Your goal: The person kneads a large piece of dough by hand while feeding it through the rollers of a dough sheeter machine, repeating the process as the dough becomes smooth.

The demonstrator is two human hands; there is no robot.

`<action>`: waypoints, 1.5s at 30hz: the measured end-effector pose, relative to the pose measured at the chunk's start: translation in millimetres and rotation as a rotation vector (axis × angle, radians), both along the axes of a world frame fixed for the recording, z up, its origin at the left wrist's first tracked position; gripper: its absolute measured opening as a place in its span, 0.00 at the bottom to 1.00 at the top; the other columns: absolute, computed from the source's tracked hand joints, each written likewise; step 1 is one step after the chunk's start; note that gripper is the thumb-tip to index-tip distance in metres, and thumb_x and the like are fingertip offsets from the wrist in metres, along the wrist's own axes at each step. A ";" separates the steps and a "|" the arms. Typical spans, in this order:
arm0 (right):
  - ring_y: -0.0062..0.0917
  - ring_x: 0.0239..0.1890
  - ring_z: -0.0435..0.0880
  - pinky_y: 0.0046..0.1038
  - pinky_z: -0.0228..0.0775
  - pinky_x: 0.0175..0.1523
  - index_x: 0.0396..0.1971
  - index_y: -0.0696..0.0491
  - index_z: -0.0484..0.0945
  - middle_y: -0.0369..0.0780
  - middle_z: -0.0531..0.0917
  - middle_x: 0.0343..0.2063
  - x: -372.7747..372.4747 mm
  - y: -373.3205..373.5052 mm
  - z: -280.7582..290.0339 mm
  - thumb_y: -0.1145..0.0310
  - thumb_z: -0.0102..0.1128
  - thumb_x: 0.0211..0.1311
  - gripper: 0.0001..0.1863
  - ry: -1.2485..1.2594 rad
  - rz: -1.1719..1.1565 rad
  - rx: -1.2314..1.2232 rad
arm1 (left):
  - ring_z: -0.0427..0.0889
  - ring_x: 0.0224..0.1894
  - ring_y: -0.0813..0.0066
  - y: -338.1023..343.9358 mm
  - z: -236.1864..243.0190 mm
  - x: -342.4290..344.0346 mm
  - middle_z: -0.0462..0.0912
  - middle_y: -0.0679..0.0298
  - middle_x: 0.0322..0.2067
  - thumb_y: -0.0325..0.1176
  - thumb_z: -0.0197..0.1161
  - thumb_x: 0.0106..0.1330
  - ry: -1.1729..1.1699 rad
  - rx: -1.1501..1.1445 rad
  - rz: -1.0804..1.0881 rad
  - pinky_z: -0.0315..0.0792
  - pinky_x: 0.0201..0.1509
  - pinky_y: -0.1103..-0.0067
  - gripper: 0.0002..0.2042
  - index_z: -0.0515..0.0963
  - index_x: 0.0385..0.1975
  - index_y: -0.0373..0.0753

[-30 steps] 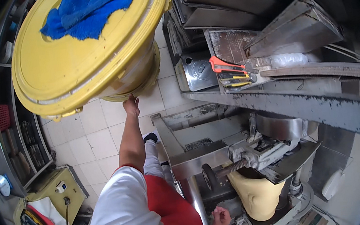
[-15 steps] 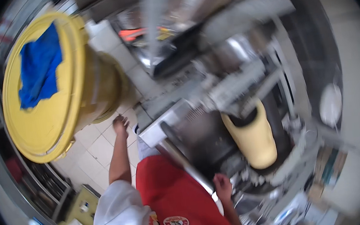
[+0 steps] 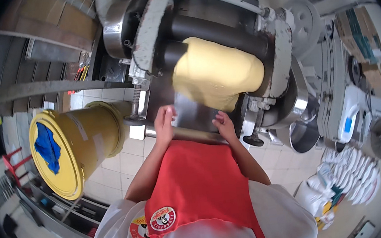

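A thick, smooth sheet of yellow dough (image 3: 217, 69) drapes over the dark rollers (image 3: 219, 32) of a dough sheeter, its lower edge hanging toward me. Below it is the machine's metal feed tray (image 3: 189, 111). Over the tray's left part my left hand (image 3: 165, 123) is held with fingers raised and nothing in it. Close under the dough's lower right edge, my right hand (image 3: 224, 124) has its fingers loosely bent and apart, also holding nothing. Neither hand appears to touch the dough.
The sheeter's chipped white side frames (image 3: 154, 29) flank the rollers. Black adjusting knobs (image 3: 253, 141) stick out near me. To the left is a yellow lidded drum (image 3: 90, 135) with a blue cloth (image 3: 47, 147) on it. White sacks (image 3: 345, 174) are piled at right.
My view has turned and now faces the sheeter squarely. Both hands have come up to the tray in front of the dough. The dough now lies across the rollers, more spread out.
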State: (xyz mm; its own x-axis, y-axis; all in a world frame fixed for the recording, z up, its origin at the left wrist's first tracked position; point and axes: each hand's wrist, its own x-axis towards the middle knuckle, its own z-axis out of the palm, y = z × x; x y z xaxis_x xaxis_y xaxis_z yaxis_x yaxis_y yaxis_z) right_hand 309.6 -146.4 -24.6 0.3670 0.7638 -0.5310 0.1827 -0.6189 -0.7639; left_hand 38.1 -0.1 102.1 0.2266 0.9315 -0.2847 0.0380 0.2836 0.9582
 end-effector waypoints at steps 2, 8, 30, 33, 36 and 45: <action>0.37 0.65 0.77 0.35 0.70 0.67 0.73 0.62 0.58 0.55 0.74 0.65 -5.9 5.5 10.3 0.64 0.74 0.60 0.46 -0.001 -0.077 -0.006 | 0.80 0.42 0.74 4.8 -51.6 23.0 0.79 0.63 0.42 0.51 0.53 0.79 0.087 -0.226 0.198 0.74 0.44 0.76 0.21 0.75 0.53 0.37; 0.44 0.73 0.67 0.37 0.61 0.75 0.76 0.67 0.43 0.60 0.62 0.72 6.9 35.7 -29.7 0.62 0.80 0.51 0.62 -0.215 -0.202 -0.053 | 0.45 0.82 0.62 72.9 -145.2 50.1 0.48 0.69 0.81 0.64 0.39 0.78 0.004 -0.680 0.245 0.39 0.77 0.45 0.37 0.49 0.80 0.50; 0.36 0.68 0.74 0.36 0.63 0.71 0.63 0.58 0.73 0.48 0.78 0.63 25.9 133.7 -43.4 0.65 0.60 0.67 0.26 1.057 -0.980 0.519 | 0.72 0.70 0.60 159.3 -197.3 159.4 0.71 0.59 0.70 0.56 0.51 0.77 -0.482 -0.628 -0.188 0.70 0.70 0.63 0.32 0.65 0.73 0.42; 0.39 0.71 0.70 0.37 0.62 0.72 0.66 0.58 0.70 0.47 0.75 0.66 27.8 170.3 -60.2 0.64 0.57 0.71 0.26 0.030 -0.620 0.313 | 0.72 0.70 0.60 164.5 -230.0 152.5 0.71 0.58 0.70 0.56 0.52 0.77 -0.538 -0.569 -0.206 0.71 0.69 0.63 0.32 0.65 0.73 0.41; 0.42 0.70 0.71 0.37 0.61 0.73 0.67 0.61 0.68 0.51 0.75 0.66 62.5 172.3 -100.1 0.60 0.55 0.72 0.29 -0.224 -0.227 0.360 | 0.72 0.70 0.60 175.3 -267.6 153.0 0.71 0.57 0.71 0.55 0.53 0.77 -0.440 -0.518 -0.357 0.71 0.69 0.62 0.32 0.65 0.73 0.41; 0.30 0.68 0.74 0.35 0.65 0.72 0.71 0.55 0.68 0.44 0.76 0.66 -5.9 81.4 102.6 0.45 0.41 0.81 0.33 1.094 -0.374 0.265 | 0.76 0.67 0.63 86.4 -28.7 74.9 0.75 0.53 0.67 0.46 0.54 0.78 0.225 -0.649 -0.773 0.68 0.71 0.68 0.28 0.69 0.70 0.35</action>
State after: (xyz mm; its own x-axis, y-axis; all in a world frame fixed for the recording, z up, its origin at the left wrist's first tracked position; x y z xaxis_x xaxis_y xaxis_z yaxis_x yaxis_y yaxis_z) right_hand 303.7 -65.0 78.1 0.0404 0.8389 -0.5428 -0.8058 -0.2939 -0.5141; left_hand 112.9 86.4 73.4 0.5773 0.2067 -0.7899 0.5886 0.5652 0.5780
